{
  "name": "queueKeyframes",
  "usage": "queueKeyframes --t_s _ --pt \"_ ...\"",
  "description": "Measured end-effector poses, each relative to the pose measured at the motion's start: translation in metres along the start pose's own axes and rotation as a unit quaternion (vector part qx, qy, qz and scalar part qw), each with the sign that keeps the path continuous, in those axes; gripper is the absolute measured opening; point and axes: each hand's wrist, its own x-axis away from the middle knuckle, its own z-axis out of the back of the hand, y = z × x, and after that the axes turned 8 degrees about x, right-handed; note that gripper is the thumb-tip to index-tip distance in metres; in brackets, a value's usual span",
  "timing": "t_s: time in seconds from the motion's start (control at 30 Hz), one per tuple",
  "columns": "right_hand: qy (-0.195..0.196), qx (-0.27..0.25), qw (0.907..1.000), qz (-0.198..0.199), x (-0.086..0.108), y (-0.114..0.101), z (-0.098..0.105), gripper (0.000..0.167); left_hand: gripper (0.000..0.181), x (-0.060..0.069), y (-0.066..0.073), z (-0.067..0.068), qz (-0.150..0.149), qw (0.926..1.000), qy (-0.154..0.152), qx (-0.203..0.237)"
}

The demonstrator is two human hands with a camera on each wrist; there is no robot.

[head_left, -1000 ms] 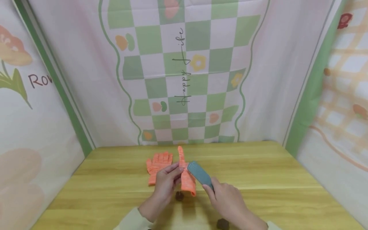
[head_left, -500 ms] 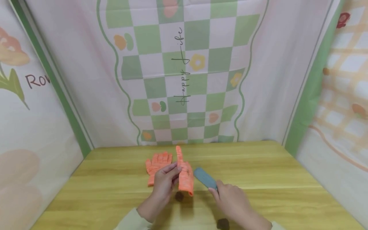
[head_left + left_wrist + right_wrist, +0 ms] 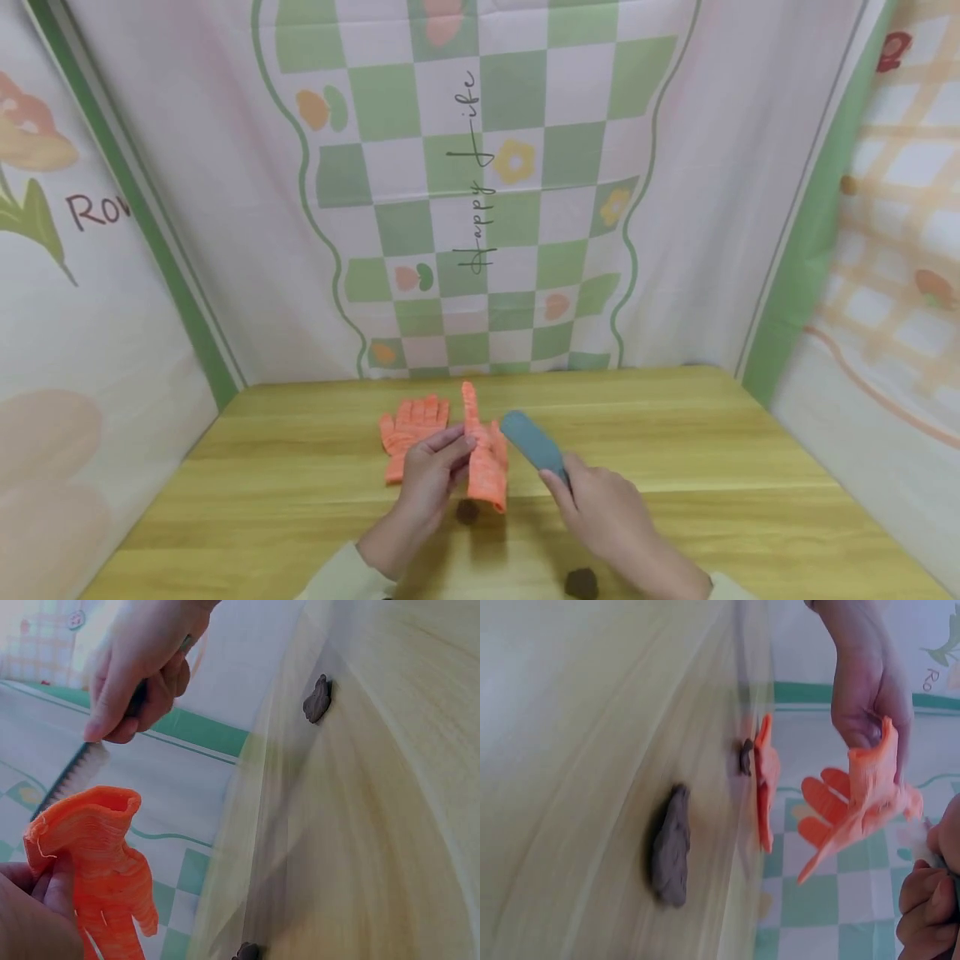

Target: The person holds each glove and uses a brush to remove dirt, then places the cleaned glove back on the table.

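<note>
My left hand (image 3: pixel 429 477) pinches an orange knitted glove (image 3: pixel 487 475) by its side and holds it up above the table, cuff toward me. In the left wrist view the cuff of this glove (image 3: pixel 90 810) gapes and its fingers hang away. My right hand (image 3: pixel 609 508) grips a blue-grey brush (image 3: pixel 534 442) by its handle, to the right of the glove. White bristles (image 3: pixel 86 769) show along the brush in the left wrist view. From the head, a small gap lies between brush and glove. A second orange glove (image 3: pixel 408 425) lies flat behind my left hand.
Two dark brown lumps lie on the wooden table (image 3: pixel 300 500): one lump (image 3: pixel 467 511) below the held glove, the other lump (image 3: pixel 581 583) near the front by my right forearm. A patterned curtain (image 3: pixel 480 208) hangs behind the table.
The brush was against the glove a second ago, then drew back to the lower right; now it has risen a little near the glove. My left hand keeps holding the glove, almost still.
</note>
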Motion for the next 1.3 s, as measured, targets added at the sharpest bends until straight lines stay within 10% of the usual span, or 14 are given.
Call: queueKeyframes --t_s 1.3 --pt "-0.059 0.047 0.9967 -0.029 0.01 0.013 -0.014 0.029 0.038 0.0 0.002 0.003 0.01 0.9999 0.001 0.007"
